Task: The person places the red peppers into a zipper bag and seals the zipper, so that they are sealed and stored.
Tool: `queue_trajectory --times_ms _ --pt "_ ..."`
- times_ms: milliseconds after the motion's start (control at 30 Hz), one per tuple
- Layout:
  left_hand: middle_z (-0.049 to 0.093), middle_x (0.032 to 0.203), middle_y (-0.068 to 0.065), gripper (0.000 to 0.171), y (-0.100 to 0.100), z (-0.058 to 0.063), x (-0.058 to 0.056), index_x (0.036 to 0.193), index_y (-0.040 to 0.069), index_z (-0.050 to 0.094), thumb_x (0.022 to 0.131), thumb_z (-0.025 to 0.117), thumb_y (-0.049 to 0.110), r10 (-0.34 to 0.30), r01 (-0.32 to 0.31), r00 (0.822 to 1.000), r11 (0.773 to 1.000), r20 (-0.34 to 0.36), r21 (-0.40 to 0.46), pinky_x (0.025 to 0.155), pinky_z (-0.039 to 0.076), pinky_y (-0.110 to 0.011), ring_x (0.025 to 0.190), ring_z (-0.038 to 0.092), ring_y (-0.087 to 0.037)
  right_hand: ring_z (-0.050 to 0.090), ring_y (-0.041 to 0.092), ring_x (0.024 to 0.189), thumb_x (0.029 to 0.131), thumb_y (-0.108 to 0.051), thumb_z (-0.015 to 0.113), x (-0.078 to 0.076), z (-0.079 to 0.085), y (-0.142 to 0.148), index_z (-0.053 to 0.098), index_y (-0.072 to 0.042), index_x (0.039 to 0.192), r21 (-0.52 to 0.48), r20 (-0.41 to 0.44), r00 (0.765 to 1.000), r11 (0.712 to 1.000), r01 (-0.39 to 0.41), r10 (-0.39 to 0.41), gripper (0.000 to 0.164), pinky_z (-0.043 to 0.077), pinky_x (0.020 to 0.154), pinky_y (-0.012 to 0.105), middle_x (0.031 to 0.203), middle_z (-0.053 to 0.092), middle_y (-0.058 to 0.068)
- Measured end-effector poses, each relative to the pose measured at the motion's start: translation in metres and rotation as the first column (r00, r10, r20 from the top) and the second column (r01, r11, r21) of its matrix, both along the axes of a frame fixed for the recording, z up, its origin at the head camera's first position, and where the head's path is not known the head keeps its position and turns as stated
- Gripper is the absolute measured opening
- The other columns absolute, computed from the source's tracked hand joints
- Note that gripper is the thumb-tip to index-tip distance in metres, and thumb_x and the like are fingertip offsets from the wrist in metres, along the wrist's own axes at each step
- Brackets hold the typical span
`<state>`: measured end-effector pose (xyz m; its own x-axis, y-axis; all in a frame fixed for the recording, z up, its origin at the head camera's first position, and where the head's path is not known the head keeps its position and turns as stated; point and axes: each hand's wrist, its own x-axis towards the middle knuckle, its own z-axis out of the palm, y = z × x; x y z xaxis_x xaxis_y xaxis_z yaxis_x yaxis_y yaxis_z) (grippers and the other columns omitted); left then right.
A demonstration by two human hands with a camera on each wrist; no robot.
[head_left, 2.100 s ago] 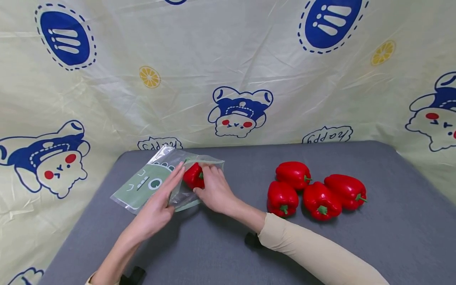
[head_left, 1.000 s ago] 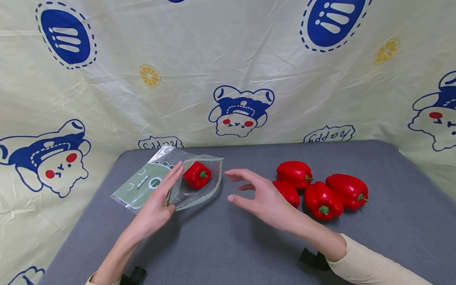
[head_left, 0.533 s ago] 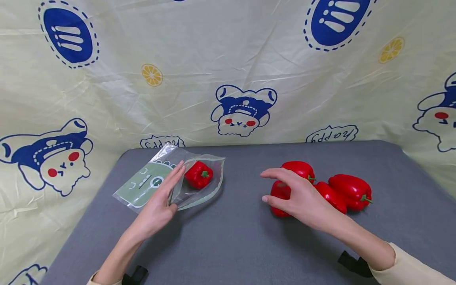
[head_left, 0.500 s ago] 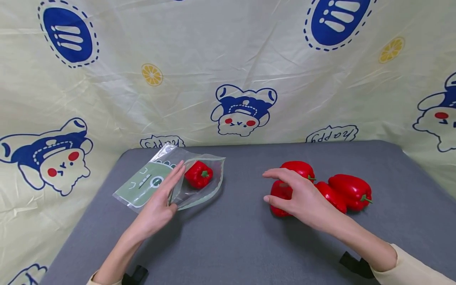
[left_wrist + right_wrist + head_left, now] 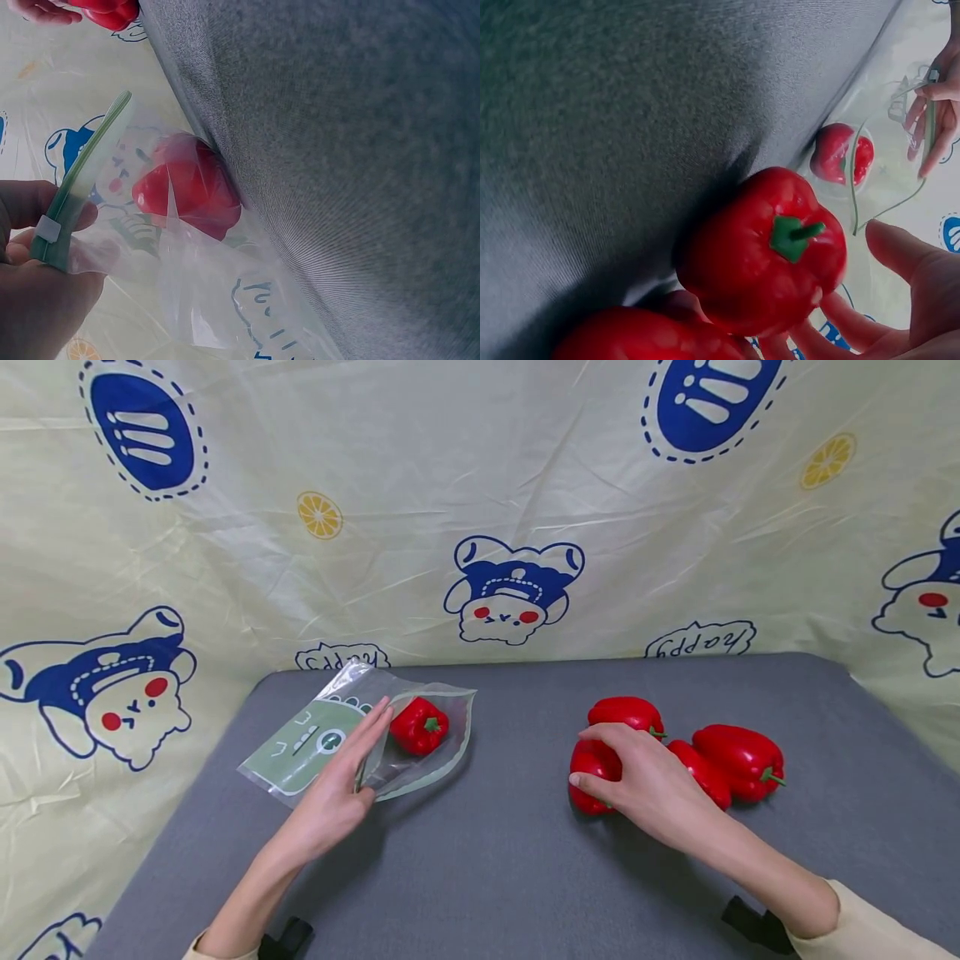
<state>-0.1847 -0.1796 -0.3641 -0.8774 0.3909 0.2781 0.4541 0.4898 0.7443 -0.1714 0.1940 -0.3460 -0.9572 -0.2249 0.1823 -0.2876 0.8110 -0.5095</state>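
My left hand (image 5: 335, 797) pinches the green zip edge (image 5: 82, 176) of a clear plastic zip bag (image 5: 300, 760) with a green cartoon face, its mouth spread toward the right. Inside lies one red bell pepper (image 5: 420, 727), its green stem facing the mouth. My right hand (image 5: 648, 777) is at the nearest left pepper (image 5: 769, 251) of a group on the table, fingers behind it and partly hidden. In the right wrist view the thumb (image 5: 900, 247) stands apart from that pepper's skin.
Close around the right hand lie more red bell peppers: one behind (image 5: 624, 713), one at the far right (image 5: 738, 760), and one partly covered by the hand (image 5: 701, 772). Grey cloth covers the table (image 5: 480, 860). A printed curtain (image 5: 390, 585) hangs along its back edge.
My right hand has let go of the pepper in the bag, left the mouth and moved right to the group, its fingers drawing in around the left pepper. The left hand keeps its place.
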Motion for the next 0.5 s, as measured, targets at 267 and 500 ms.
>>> queue_trajectory --times_ms 267,500 --pt "0.012 0.162 0.016 0.101 0.0 0.001 0.0 0.157 0.018 0.025 0.07 0.049 -0.028 0.002 -0.002 1.0 1.0 0.003 -0.002 0.102 0.042 -0.047 0.148 0.011 -0.017 0.05 0.031 0.114 0.074 -0.027 0.086 -0.009 -0.005 0.0 0.059 -0.012 0.13 -0.034 0.011 1.0 0.999 -0.024 0.024 0.064 0.056 0.077 0.052 0.128 0.056 0.011" --pt "0.011 0.162 0.016 0.098 0.0 0.001 -0.001 0.157 0.013 0.025 0.07 0.048 -0.028 0.002 -0.002 1.0 1.0 0.009 0.014 0.103 0.041 -0.048 0.148 0.011 -0.016 0.048 0.035 0.116 0.065 -0.023 0.09 -0.015 -0.01 0.001 0.049 -0.009 0.138 -0.057 0.07 0.997 0.998 -0.039 0.043 0.085 0.058 0.074 0.051 0.135 0.049 0.015"
